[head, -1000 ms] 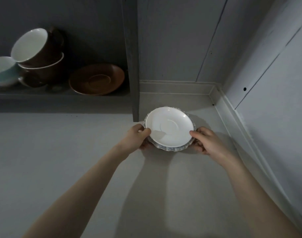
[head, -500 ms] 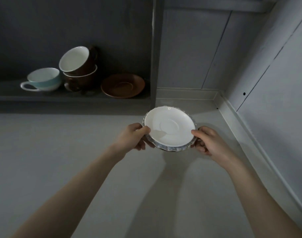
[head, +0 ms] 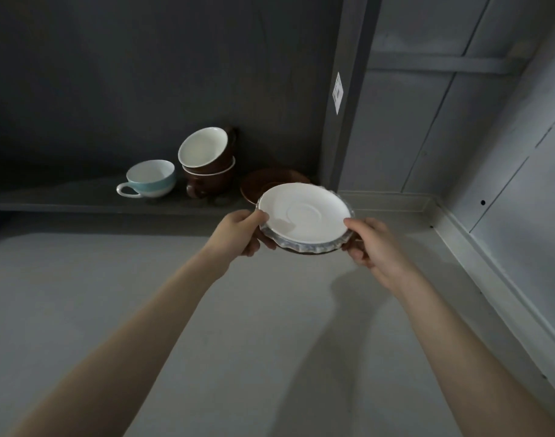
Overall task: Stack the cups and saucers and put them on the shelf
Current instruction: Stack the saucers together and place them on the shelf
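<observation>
A stack of saucers (head: 304,216), white on top with a ruffled glass one and a brown one beneath, hangs in the air in front of the shelf (head: 81,200). My left hand (head: 241,231) grips its left rim and my right hand (head: 370,244) grips its right rim. On the shelf lies a brown saucer (head: 263,181), partly hidden behind the held stack. Left of it stand two brown cups (head: 207,162), one tilted inside the other. A light blue cup (head: 150,178) sits further left.
A dark vertical shelf post (head: 348,89) with a white sticker (head: 337,93) rises just right of the brown saucer. Grey wall panels (head: 506,152) close the corner at the right. The grey counter (head: 238,326) spreads below my arms.
Both hands lifted the saucer stack off the counter and carried it up toward the shelf, where it now overlaps the brown saucer. The view tilted up and left.
</observation>
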`<state>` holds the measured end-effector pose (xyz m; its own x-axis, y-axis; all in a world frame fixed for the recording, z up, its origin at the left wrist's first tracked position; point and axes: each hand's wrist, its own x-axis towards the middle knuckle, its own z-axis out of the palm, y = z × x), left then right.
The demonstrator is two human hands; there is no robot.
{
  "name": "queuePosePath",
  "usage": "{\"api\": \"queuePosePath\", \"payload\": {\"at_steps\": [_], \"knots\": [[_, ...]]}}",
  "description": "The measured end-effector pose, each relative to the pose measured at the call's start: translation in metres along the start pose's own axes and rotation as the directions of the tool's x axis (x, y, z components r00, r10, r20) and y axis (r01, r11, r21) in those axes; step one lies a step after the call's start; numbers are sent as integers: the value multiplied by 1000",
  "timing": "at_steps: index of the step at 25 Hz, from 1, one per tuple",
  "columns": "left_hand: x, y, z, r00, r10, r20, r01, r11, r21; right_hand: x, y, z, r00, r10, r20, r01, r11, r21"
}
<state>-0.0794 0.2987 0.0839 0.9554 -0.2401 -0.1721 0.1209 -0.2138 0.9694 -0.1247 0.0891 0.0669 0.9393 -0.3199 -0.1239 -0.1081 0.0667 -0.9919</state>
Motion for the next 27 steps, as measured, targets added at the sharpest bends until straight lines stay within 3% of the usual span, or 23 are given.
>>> {"api": "queuePosePath", "payload": {"at_steps": [4,13,19,27], "knots": [[28,12,-18,998,1,-61,-3,999,-32,28,-14,28,999,5,-46,-6,1000,-24],[91,11,-35,994,-27,-109,31,999,33,74,-14,75,970,64,-236,-42,994,98],[103,1,-35,993,-81,-88,83,996,15,88,1,84,934,-16,-357,-17,996,-90],[112,0,-41,991,-106,-80,108,994,18,99,13,91,927,0,-374,-35,996,-86]]}}
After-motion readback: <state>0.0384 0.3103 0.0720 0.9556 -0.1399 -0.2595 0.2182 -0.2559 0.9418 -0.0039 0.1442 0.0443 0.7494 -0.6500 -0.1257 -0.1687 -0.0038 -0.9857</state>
